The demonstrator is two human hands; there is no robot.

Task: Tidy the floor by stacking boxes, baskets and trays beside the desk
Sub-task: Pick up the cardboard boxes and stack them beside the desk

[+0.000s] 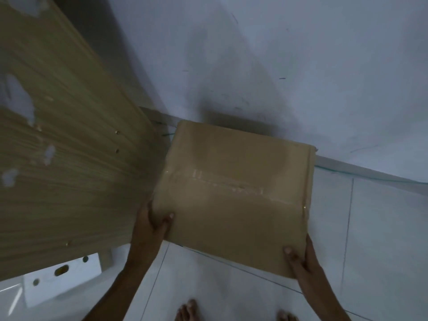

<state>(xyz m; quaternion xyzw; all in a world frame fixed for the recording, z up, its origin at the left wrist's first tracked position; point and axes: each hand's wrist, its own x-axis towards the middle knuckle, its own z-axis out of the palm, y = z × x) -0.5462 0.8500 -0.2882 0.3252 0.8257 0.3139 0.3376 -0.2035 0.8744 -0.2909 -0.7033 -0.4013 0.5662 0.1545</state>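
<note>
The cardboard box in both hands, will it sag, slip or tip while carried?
The cardboard box looks stiff: its taped top lies flat. Smooth tape may be slippery, though left hand and right hand grip opposite corners. Weight can't be judged.

No writing, label or number can be read anywhere; the cardboard box [234,195] shows only clear tape across its top.

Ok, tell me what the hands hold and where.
Both grip the box: left hand at its near-left corner, right hand at its near-right corner.
</note>
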